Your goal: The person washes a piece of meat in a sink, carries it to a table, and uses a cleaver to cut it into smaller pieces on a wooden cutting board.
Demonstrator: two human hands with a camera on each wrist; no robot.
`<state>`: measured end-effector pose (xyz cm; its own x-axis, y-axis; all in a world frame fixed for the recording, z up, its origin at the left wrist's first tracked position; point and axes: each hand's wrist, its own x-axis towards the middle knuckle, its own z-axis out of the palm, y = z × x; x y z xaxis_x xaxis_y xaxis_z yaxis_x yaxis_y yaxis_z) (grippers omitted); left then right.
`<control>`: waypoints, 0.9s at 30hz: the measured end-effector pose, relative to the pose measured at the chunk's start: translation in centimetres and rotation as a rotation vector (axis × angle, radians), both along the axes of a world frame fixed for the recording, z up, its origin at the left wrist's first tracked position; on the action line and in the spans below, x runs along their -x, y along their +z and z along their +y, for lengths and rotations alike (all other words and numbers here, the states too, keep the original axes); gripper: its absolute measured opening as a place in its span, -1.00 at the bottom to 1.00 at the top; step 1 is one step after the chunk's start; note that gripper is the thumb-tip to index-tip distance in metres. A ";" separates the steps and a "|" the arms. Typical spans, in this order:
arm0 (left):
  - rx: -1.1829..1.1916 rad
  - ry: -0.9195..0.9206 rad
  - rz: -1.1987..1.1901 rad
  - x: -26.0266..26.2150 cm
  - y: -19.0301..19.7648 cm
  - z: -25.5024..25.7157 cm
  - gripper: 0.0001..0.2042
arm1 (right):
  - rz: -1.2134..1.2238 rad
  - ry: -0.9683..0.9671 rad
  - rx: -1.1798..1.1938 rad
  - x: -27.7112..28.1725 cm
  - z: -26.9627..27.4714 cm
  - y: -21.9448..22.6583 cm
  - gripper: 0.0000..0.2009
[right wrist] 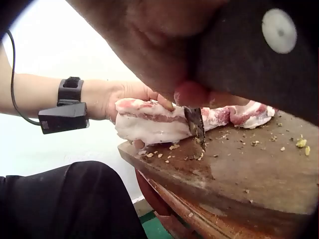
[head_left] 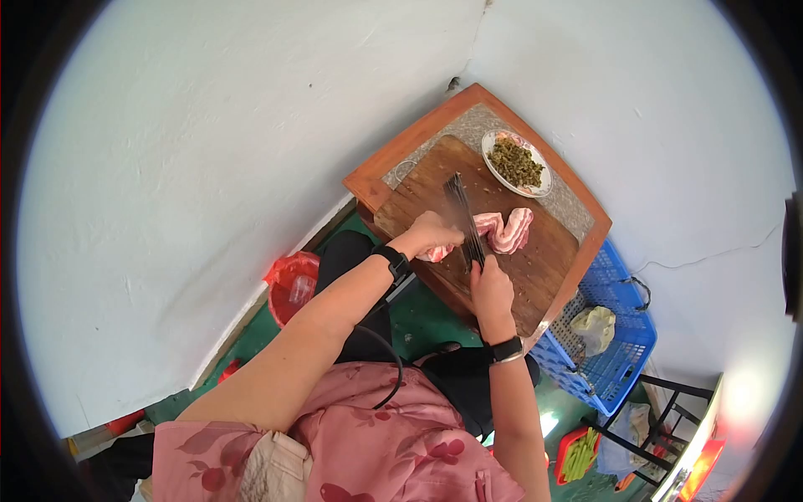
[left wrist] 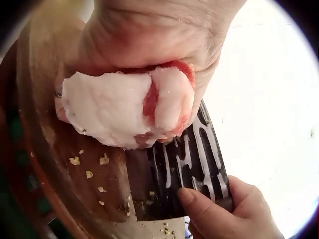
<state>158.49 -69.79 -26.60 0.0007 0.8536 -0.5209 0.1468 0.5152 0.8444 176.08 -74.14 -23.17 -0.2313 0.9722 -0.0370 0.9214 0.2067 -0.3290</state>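
Observation:
My left hand (head_left: 431,232) grips a thick piece of pork belly (left wrist: 109,107), its white fat facing the left wrist view. In my right hand (head_left: 492,289) is the handle of a dark kitchen knife (head_left: 465,217) with a patterned blade. The blade (right wrist: 196,124) stands upright in the pork, close beside my left fingers, with its lower edge near the board. Beyond the blade, the rest of the pork strip (head_left: 510,233) lies folded on the wooden cutting board (head_left: 535,276). Small yellowish crumbs dot the board around the meat.
A plate (head_left: 545,180) of chopped green vegetable stands at the table's back corner, by the walls. Right of the table sits a blue plastic basket (head_left: 623,356) with a bag inside. A red bucket (head_left: 288,276) is on the floor at left. My knees are against the near side.

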 end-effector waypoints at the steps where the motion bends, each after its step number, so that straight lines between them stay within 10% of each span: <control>1: -0.004 0.006 -0.007 -0.2 -0.4 -0.1 -0.74 | -0.002 0.002 -0.004 0.4 0.3 0.0 -0.78; 27: 0.043 0.138 -0.096 -1.7 -0.2 -3.1 -0.80 | -0.140 0.107 -0.187 -0.1 -1.0 -1.4 -0.82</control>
